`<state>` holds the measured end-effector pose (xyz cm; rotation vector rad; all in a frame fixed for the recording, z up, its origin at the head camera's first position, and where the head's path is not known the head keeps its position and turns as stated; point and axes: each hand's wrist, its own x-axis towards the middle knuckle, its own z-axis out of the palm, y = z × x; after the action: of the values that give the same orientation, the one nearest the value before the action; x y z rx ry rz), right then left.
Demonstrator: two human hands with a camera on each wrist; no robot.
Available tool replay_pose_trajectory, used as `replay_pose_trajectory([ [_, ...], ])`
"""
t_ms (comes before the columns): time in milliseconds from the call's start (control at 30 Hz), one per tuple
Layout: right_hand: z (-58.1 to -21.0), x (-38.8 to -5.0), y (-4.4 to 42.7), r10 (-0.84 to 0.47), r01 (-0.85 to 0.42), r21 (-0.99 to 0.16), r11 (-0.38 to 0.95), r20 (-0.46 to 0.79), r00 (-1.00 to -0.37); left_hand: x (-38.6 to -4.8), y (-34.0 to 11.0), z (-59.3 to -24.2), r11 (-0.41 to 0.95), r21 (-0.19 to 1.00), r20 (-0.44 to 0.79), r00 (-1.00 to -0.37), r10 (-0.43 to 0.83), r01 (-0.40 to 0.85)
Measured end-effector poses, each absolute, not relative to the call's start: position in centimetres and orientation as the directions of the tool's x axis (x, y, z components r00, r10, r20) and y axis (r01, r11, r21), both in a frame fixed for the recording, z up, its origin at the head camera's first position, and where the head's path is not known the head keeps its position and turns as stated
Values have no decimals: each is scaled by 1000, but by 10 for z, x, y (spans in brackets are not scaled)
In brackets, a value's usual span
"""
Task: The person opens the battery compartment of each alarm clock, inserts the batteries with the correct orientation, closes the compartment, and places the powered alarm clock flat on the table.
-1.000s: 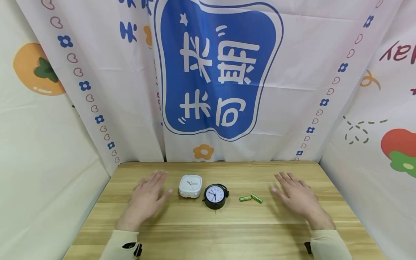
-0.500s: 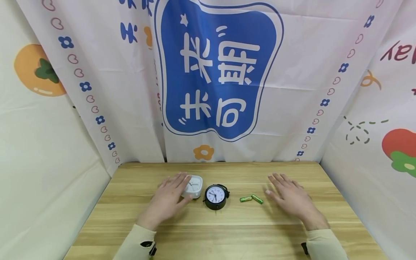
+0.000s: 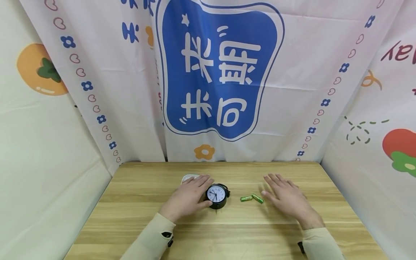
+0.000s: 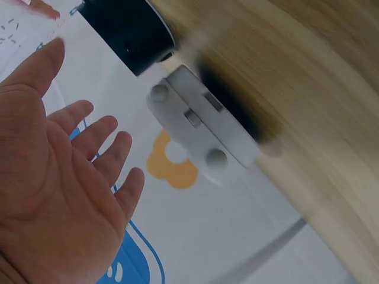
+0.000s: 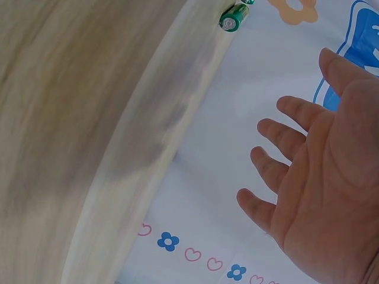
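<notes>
My left hand (image 3: 187, 198) is held above the table with its fingers loosely extended and nothing in its grasp. In the head view it covers most of the white alarm clock (image 3: 189, 177) and overlaps the left edge of the round black alarm clock (image 3: 217, 195). The left wrist view shows the white clock (image 4: 201, 127) and the black clock (image 4: 127, 32) apart from the fingers. My right hand (image 3: 289, 198), also holding nothing, hovers with extended fingers to the right of two green batteries (image 3: 252, 198). One battery's end (image 5: 233, 19) shows in the right wrist view.
The wooden table (image 3: 227, 238) ends at a white printed curtain (image 3: 302, 72) behind it. White printed cloth (image 3: 45, 151) hangs on the left side, and more cloth (image 3: 370, 173) on the right.
My left hand has moved right, from beside the white clock to above it and against the black clock's edge in view. My right hand has shifted slightly left. Clocks and batteries stay put.
</notes>
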<state>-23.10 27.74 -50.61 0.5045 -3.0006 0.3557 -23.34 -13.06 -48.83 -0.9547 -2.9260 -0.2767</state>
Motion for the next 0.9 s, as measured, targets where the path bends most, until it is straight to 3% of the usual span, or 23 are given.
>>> replay_pose_trajectory([
  [400,-509,-230,275,-323,-338,-221,915,104,-941,-250,-98,-490,741,104,-15,-744,668,663],
  [900,-508,-229,273,-330,-347,-210,914,114,-937,-267,-84,-490,722,195,-90,-721,687,664],
])
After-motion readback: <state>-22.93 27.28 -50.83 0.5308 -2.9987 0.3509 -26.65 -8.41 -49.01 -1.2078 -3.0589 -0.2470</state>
